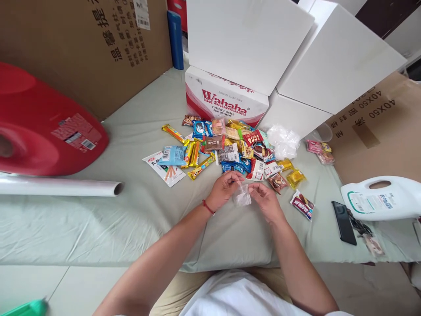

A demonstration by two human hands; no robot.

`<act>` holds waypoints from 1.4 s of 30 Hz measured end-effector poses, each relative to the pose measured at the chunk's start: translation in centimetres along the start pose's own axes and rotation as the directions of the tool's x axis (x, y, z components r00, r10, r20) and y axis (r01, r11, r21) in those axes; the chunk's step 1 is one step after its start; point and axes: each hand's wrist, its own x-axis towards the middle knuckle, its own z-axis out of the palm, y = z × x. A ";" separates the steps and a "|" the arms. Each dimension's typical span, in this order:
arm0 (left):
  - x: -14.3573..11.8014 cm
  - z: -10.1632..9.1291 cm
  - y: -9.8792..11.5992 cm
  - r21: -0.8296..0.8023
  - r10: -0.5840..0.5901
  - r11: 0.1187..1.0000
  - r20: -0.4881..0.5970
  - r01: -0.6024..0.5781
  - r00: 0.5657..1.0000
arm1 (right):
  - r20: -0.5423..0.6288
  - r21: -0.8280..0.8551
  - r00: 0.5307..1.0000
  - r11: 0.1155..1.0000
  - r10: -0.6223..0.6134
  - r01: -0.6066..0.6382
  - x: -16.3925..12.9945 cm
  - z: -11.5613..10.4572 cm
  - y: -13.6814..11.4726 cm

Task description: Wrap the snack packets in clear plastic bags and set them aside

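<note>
A small clear plastic bag (242,196) hangs between my two hands above the cloth. My left hand (224,188), with a red cord at the wrist, pinches its upper left side. On the right edge of the bag, my right hand (265,199) is closed in a pinch as well. Just beyond the hands lies a heap of wrapped snacks (226,151), with yellow, blue, red and brown packets. A white snack packet (166,169) lies at its left, and a purple-and-white bar (302,205) rests apart on the right. Behind the heap is a bunch of clear plastic bags (283,141).
A red-and-white Wahaha carton (226,98) and white boxes (246,39) stand behind. At left are a red jug (49,127), a white tube (62,185) and a large cardboard box (82,48). A white jug (384,197), phone (344,222) and keys (360,226) lie right.
</note>
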 end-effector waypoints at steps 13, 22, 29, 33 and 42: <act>0.5 -0.1 -0.4 -0.127 -0.016 0.992 -0.207 -0.011 0.978 | -0.100 0.287 0.990 0.955 0.105 -0.072 -0.2 1.0 1.2; 0.3 -0.8 0.5 -0.530 -0.345 0.790 0.033 0.309 0.938 | -0.035 0.441 0.983 0.886 0.178 -0.145 -1.1 -0.4 1.8; 0.3 -0.7 0.3 -0.584 -0.366 0.713 0.160 0.387 0.917 | -0.115 0.485 0.979 0.870 0.166 -0.091 -0.9 -0.2 1.5; 0.0 -0.2 0.0 -0.489 -0.379 0.777 0.141 0.397 0.915 | -0.130 0.453 0.984 0.890 0.123 -0.052 -0.4 -0.1 2.1; 0.2 0.3 -1.4 -0.362 -0.277 0.902 -0.069 0.234 0.958 | -0.403 -0.191 0.874 0.959 -0.273 0.211 -1.1 0.8 0.8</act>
